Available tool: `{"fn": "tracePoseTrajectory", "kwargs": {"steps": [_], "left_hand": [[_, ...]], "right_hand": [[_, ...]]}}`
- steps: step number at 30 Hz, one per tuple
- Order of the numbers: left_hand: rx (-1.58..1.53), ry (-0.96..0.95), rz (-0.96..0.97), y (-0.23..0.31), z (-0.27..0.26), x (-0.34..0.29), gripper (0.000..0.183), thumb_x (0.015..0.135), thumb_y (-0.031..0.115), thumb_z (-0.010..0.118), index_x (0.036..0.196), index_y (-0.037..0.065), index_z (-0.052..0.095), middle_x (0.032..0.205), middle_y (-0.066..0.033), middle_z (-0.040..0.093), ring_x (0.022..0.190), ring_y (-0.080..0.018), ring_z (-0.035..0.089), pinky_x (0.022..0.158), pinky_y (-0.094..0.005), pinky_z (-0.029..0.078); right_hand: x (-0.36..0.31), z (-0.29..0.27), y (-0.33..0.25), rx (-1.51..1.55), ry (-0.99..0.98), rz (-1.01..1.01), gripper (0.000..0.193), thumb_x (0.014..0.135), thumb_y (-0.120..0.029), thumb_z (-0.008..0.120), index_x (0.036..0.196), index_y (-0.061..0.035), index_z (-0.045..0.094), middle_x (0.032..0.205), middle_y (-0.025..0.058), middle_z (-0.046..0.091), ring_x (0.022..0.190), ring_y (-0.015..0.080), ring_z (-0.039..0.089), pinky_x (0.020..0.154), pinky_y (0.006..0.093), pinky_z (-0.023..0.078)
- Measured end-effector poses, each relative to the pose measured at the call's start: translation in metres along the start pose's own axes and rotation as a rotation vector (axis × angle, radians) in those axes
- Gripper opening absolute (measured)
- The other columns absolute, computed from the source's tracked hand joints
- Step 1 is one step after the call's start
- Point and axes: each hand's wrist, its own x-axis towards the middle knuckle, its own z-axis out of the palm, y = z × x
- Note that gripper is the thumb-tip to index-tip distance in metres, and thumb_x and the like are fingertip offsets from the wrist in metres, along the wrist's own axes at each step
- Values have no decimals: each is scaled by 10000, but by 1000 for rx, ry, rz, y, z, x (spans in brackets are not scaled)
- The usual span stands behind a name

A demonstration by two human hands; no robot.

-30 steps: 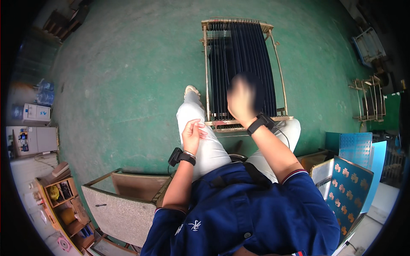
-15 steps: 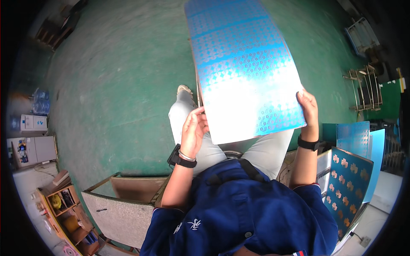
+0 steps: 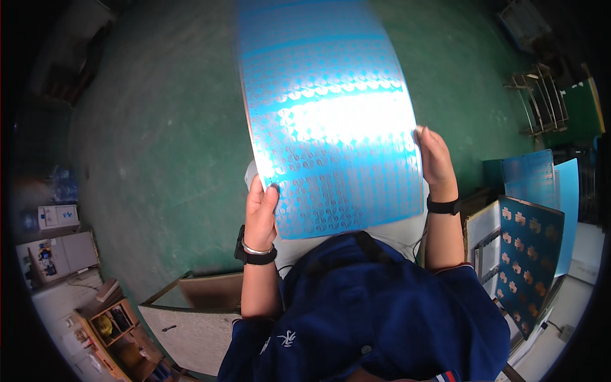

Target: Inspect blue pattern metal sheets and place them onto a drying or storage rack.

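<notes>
A long, shiny blue sheet [image 3: 318, 172] with rows of small repeated metallic shapes stretches from above my lap to the top of the view. Glare whitens a band across its middle. My left hand [image 3: 260, 215] grips its left edge near the close corner, thumb on top. On the opposite edge, a little farther up, my right hand [image 3: 435, 159] is closed round the sheet, its fingertips partly hidden. The sheet's far end runs out of view.
Upright blue panels [image 3: 528, 178] and a dark panel with copper-coloured shapes [image 3: 529, 254] stand at my right. An open drawer [image 3: 191, 331] juts out at lower left, beside a wooden shelf [image 3: 114, 325]. Metal racks [image 3: 538, 99] stand farther right on the green floor [image 3: 159, 140].
The sheet has shifted left and closer to me, and its glare has moved up. My left hand, loosely beside the edge before, now grips it. My right hand moved left with the sheet.
</notes>
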Motion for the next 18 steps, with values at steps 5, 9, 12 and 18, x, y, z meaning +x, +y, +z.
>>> {"fn": "tracePoseTrajectory", "kwargs": {"steps": [5,9,12,18], "left_hand": [[133,-77,-45,1,-18,-7,433,924,268,514,1258,13,412,1085,-54,582,985,-119,547,831,-281,444],[128,8,86,13,5,0,542,938,419,420,1295,14,376,1096,-122,589,974,-168,570,818,-312,464],[-446,157,96,11,8,3,577,939,475,347,1359,83,291,1257,-178,479,1118,-254,506,880,-406,464],[-405,125,76,-21,16,-9,457,944,321,437,1336,106,343,1296,-72,454,1178,-227,443,978,-411,393]], "right_hand": [[12,24,-17,178,111,-113,343,930,-215,466,1156,41,494,1059,94,587,907,149,586,790,278,480],[11,18,-18,233,97,-157,387,909,-129,493,1243,48,411,1124,137,561,1007,184,566,827,303,487],[9,29,-18,371,98,-220,385,916,-130,484,1261,17,397,1172,131,537,1041,201,556,866,327,477],[2,56,-6,438,51,-257,370,926,-133,475,1278,-44,403,1201,108,524,1092,235,529,923,397,446]]}}
